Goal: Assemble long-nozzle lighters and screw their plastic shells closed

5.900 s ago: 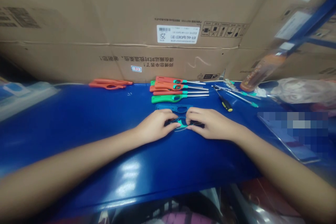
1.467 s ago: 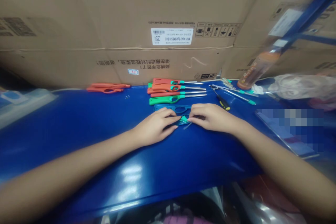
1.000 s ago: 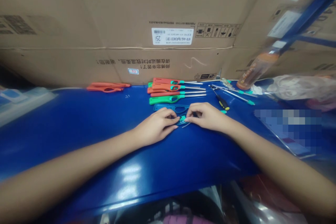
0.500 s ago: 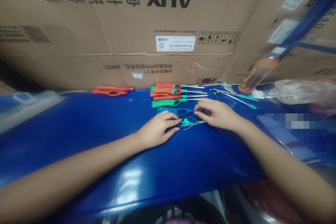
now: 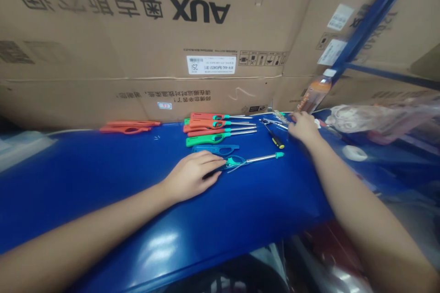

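Note:
On the blue tabletop, my left hand (image 5: 195, 171) grips the handle end of a blue gas lighter (image 5: 225, 163) whose inside shows. It has a teal trigger part (image 5: 235, 160), thin wires and a metal tube (image 5: 261, 159) with a teal tip pointing right. Just behind it lies a separate blue lighter shell (image 5: 220, 149). My right hand (image 5: 304, 127) is at the back right, fingers curled down over a pile of small metal and teal parts (image 5: 281, 116); what they pinch is hidden. A black and yellow screwdriver (image 5: 276, 140) lies left of that hand.
Several red, orange and green lighters (image 5: 209, 130) lie stacked behind the blue shell. Orange shells (image 5: 129, 127) lie further left. An orange drink bottle (image 5: 316, 94), a plastic bag (image 5: 357, 121) and a white roll (image 5: 354, 153) stand right. Cardboard boxes (image 5: 137, 55) wall the back.
My right hand has left the blue lighter and moved back and right to the small parts, uncovering the metal tube and the screwdriver. My left hand keeps its hold. The view has turned right.

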`<state>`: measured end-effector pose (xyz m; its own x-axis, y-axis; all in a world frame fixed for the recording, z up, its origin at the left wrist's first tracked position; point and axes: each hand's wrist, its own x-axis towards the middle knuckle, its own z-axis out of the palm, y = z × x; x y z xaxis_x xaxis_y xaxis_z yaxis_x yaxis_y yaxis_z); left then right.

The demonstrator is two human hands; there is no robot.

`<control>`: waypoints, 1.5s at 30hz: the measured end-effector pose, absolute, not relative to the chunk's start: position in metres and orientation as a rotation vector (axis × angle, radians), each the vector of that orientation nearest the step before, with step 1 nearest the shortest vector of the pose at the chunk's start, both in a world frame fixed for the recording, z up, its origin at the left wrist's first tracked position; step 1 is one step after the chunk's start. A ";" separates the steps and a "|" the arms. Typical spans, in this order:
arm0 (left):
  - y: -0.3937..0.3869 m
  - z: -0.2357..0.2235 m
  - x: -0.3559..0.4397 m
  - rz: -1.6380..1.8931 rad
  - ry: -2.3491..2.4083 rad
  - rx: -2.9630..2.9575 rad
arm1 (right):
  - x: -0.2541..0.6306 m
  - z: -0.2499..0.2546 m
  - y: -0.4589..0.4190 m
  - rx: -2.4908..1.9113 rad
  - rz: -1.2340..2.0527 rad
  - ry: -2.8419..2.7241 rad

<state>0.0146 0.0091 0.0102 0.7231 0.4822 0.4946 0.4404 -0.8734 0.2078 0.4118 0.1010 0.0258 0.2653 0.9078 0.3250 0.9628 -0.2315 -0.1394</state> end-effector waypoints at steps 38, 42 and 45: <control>0.007 0.007 0.036 1.172 0.922 2.064 | 0.284 0.066 0.058 -1.478 0.405 -1.988; 0.001 0.006 0.043 1.213 0.865 1.759 | 0.245 0.054 0.018 -0.996 0.597 -2.099; 0.000 0.007 0.044 1.221 0.840 1.698 | 0.237 0.047 0.008 -0.888 0.649 -2.214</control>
<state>0.0442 -0.0003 0.0072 0.2950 0.8781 0.3766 0.0378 -0.4045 0.9137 0.2370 0.0080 0.0469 -0.5538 0.7370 0.3874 0.4111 0.6467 -0.6425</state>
